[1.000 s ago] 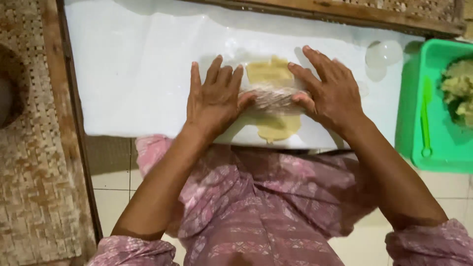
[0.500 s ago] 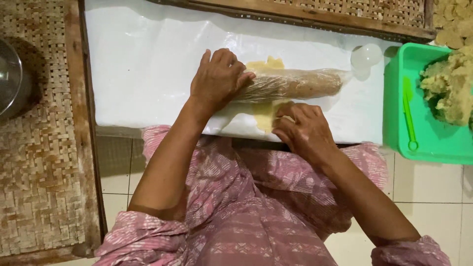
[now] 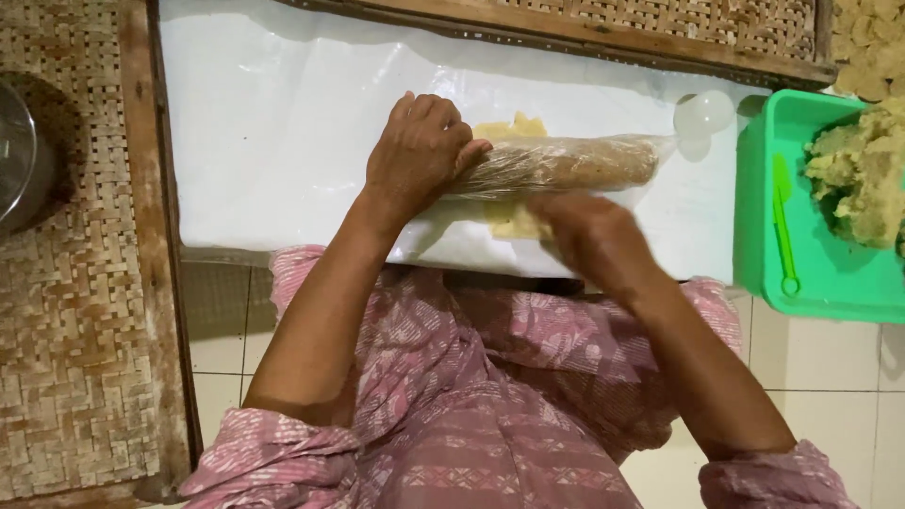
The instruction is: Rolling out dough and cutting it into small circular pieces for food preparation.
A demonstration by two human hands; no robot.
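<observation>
**Two hands at a wrapped rolling pin on a white sheet**

The left hand (image 3: 419,151) lies on top of the left end of a rolling pin (image 3: 566,162). Its fingers curl over the pin and grip it. The pin is brown and wrapped in clear plastic. It lies flat and points left to right on a white plastic sheet (image 3: 283,123).

Under the pin is a thin, flat piece of yellow dough (image 3: 514,221). A bit of dough shows above the pin and a bit shows below it.

The right hand (image 3: 589,236) is just below the pin, over the lower bit of dough. It is blurry, so you cannot tell if its fingers are open or closed.

To the right sits a green tub (image 3: 754,236). It holds a lump of dough (image 3: 858,179) and a green spatula (image 3: 784,226). A metal bowl (image 3: 19,155) sits on a woven mat (image 3: 75,358) at the left. The person wears pink patterned clothes (image 3: 490,415).
</observation>
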